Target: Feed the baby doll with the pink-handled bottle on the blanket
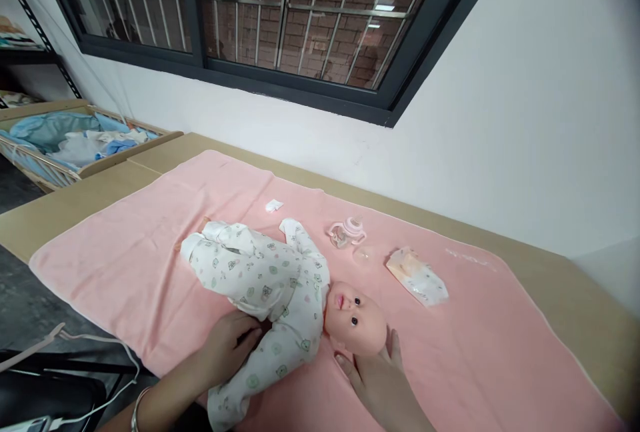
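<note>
Directions are read from the torso of the doll (290, 292), 12 being away from the wearer. At 5 o'clock, the right hand (376, 379) lies open, fingers spread against the back of the doll's head; the load on it cannot be told. At between 7 and 8, the left hand (233, 347), its wrist bearing 1 bangle (139, 409), has curled fingers at the doll's side; whether it grips cannot be told. The doll lies face-up on the pink blanket (490, 339), head at 4 o'clock, legs at 10. Judgement: sound handling requires head and trunk supported together, neck in line, fingers flat rather than pinching. Beyond: 1 folded printed item (419, 277) at 3 o'clock, 1 clear cover (363, 255) at 2, 1 handled bottle (346, 233) between 1 and 2, 1 small white item (273, 205) near 12.
</note>
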`<state>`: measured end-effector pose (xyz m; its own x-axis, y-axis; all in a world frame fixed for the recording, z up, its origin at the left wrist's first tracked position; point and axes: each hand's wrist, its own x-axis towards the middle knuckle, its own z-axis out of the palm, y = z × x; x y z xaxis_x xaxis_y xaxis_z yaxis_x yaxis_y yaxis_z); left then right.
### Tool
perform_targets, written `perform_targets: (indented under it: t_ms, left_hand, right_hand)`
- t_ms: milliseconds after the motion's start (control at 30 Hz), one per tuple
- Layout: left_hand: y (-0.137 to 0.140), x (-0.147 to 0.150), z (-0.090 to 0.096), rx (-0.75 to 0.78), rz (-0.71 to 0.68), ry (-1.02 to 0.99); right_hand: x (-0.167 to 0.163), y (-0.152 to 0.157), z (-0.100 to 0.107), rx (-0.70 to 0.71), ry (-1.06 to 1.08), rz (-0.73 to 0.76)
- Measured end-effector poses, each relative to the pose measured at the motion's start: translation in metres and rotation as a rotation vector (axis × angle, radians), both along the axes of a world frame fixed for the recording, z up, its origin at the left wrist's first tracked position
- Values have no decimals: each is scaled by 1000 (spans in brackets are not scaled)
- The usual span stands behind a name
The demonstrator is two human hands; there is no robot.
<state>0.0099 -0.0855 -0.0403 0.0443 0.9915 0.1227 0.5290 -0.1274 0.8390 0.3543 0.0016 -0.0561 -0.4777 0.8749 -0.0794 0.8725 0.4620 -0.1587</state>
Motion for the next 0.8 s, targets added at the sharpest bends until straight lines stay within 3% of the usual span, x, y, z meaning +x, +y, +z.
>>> perform_targets:
  t_ms: [167,333,800]
  left_hand:
    - [-1,0,2,-23,2,23]
    - [0,-1,0,-23,-5,13]
    - [1,-5,-6,-33,-3,3]
  right_hand:
    - [-1,5,19,-270,24,118]
    - [-7,9,37,-379,5,142]
    - [-3,6,31,-270,80,129]
